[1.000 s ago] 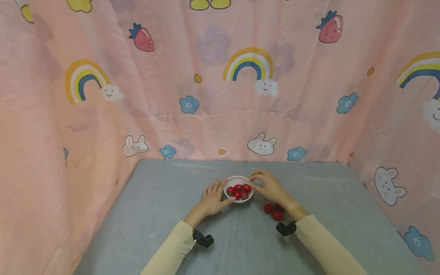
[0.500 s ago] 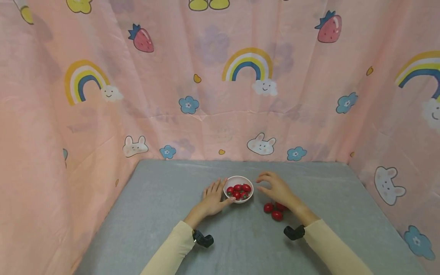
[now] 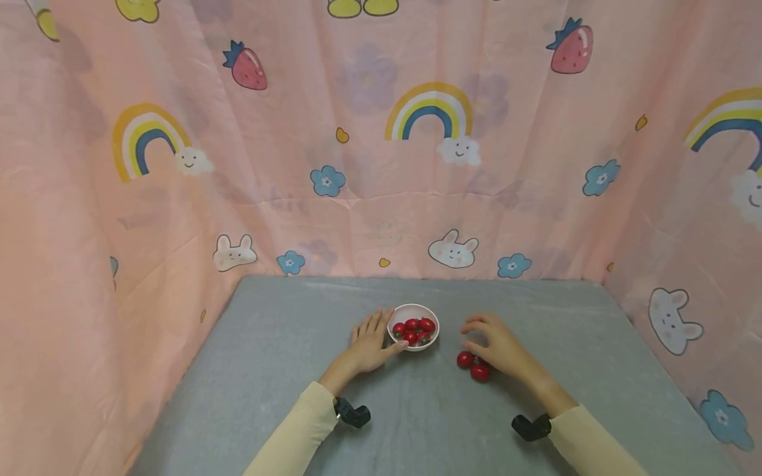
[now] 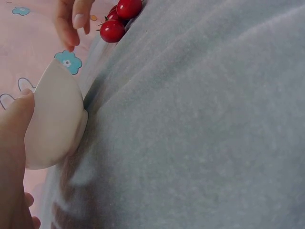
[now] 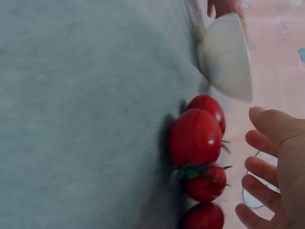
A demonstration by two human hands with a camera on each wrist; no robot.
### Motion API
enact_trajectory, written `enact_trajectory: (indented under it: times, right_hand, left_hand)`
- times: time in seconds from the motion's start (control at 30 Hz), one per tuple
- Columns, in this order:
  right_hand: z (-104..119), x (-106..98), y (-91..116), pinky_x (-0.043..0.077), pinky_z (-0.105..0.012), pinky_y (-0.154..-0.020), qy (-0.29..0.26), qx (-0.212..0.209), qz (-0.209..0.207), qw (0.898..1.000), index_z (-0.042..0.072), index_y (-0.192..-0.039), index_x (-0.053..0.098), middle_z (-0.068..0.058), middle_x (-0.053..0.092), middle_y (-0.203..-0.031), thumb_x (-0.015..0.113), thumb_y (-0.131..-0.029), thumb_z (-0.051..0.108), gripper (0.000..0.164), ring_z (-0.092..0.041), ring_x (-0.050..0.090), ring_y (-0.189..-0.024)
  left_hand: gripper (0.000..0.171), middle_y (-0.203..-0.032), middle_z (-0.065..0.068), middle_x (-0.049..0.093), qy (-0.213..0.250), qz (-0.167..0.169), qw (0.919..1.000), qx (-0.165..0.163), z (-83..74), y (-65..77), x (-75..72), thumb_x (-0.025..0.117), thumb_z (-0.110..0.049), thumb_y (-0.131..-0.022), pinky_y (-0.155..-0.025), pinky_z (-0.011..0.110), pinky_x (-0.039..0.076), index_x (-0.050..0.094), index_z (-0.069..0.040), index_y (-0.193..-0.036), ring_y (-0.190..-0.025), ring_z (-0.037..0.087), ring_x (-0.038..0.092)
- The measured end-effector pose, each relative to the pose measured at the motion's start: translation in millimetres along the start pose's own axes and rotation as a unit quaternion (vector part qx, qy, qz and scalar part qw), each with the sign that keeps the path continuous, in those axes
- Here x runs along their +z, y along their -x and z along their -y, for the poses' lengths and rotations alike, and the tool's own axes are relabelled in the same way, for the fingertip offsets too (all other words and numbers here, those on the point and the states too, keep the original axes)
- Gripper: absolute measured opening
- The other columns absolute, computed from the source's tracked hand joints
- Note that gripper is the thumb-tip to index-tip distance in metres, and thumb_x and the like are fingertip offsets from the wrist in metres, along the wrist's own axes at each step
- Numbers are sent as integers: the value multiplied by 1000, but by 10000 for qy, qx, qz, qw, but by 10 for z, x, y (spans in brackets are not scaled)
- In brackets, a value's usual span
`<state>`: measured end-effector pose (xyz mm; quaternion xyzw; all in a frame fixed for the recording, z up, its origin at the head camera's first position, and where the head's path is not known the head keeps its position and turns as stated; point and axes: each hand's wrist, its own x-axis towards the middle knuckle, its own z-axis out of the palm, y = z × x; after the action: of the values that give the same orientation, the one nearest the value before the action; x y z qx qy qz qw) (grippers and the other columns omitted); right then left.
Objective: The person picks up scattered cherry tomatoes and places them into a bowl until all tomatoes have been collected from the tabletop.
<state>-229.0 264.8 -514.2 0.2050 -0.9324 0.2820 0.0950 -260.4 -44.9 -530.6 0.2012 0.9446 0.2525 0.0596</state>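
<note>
A white bowl point(image 3: 434, 336) with several small red cherry tomatoes point(image 3: 412, 324) in it stands upright on the table. My left hand point(image 3: 370, 345) holds the bowl at its left side, the thumb along the near rim and the fingers spread beside the far left wall. Right of the bowl, several loose tomatoes point(image 5: 195, 138) with green stems lie in a cluster. Over this cluster hovers my right hand point(image 3: 497, 346), fingers loosely bent and apart, holding nothing. In the head view it partly covers the tomatoes; the right wrist view shows a gap between fingers and fruit.
Grey cloth covers the table point(image 3: 286, 370). A pink patterned curtain point(image 3: 357, 225) hangs along its back and sides. Each wrist wears a black camera mount, one at the left sleeve point(image 3: 300, 426) and one at the right sleeve point(image 3: 592, 439).
My right hand has moved from the bowl's right rim rightward and nearer to me, to above the loose tomatoes. The left hand and bowl have stayed in place.
</note>
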Motion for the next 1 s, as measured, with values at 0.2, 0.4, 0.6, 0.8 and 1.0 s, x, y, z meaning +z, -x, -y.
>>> enact_trajectory:
  times: [0.2, 0.4, 0.6, 0.8, 1.0]
  right_hand:
    - [-27, 21, 115, 49, -55, -98, 210, -57, -90, 9997, 10, -107, 73, -13, 63, -124, 80, -83, 29, 31, -34, 57, -119]
    - [-8, 71, 187, 50, -55, -97, 599, 53, -130, 9981, 13, -104, 74, -10, 64, -121, 80, -81, 40, 36, -32, 58, -115]
    - [19, 88, 215, 50, -57, -96, 833, 164, -87, 9964, 14, -102, 74, -12, 64, -122, 81, -78, 45, 40, -34, 58, -116]
    - [27, 105, 227, 52, -56, -93, 1064, 278, 19, 9939, 17, -100, 74, -11, 64, -122, 80, -76, 54, 44, -33, 57, -116]
    - [25, 123, 241, 51, -56, -95, 1162, 264, 48, 9929, 18, -98, 74, -11, 65, -120, 81, -74, 55, 44, -32, 58, -115]
  left_hand:
    - [86, -166, 16, 17, -17, 15, 10000, -17, -13, 5, -12, 47, -66, -94, -117, 64, 15, 12, -24, -160, -151, 42, 18]
    - [87, -166, 15, 17, -1, 32, 10000, -20, -12, 5, -10, 47, -67, -94, -117, 64, 15, 12, -25, -160, -151, 41, 18]
    - [91, -166, 16, 16, 15, -3, 10000, -5, 9, -6, 10, 41, -75, -91, -117, 65, 13, 10, -25, -160, -151, 42, 17]
    - [90, -165, 17, 18, 50, -51, 10000, 60, 17, -2, 9, 43, -73, -92, -117, 66, 13, 12, -23, -160, -151, 43, 18]
    - [90, -166, 16, 15, 25, 12, 10000, 22, 53, -39, 41, 43, -73, -92, -117, 65, 14, 10, -25, -160, -152, 42, 17]
